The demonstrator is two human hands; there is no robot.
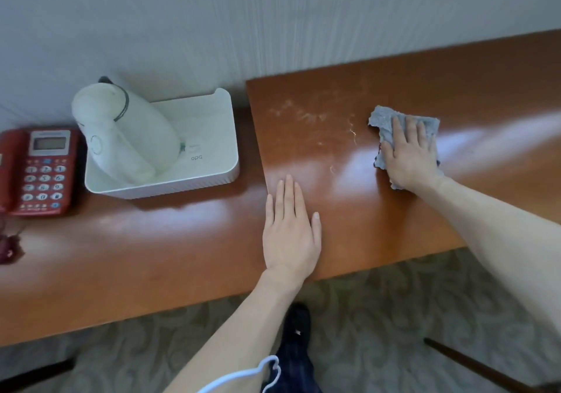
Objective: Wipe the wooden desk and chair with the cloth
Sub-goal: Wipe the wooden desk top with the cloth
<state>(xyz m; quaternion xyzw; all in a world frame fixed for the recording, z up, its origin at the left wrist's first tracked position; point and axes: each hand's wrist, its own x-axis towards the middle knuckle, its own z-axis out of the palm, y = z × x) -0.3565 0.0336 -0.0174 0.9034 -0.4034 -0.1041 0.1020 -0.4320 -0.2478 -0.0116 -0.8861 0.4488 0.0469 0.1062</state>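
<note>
Pressing the crumpled grey cloth [391, 131] flat-fingered with my right grip [408, 157], I risk missing pale smears at nine o'clock on the glossy wooden desk [349, 210].

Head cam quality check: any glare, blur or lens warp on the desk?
Head view: broad glare streaks on the desk, strongest beside the cloth under the right hand; wide-angle lens bows the desk edges; soft blur throughout, heavier toward the phone; left hand evenly lit.

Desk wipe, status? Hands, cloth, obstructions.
Right hand flat, pressing cloth on desk. Left hand flat on desk. Whitish smears left of cloth. Kettle tray and phone far left.
</note>
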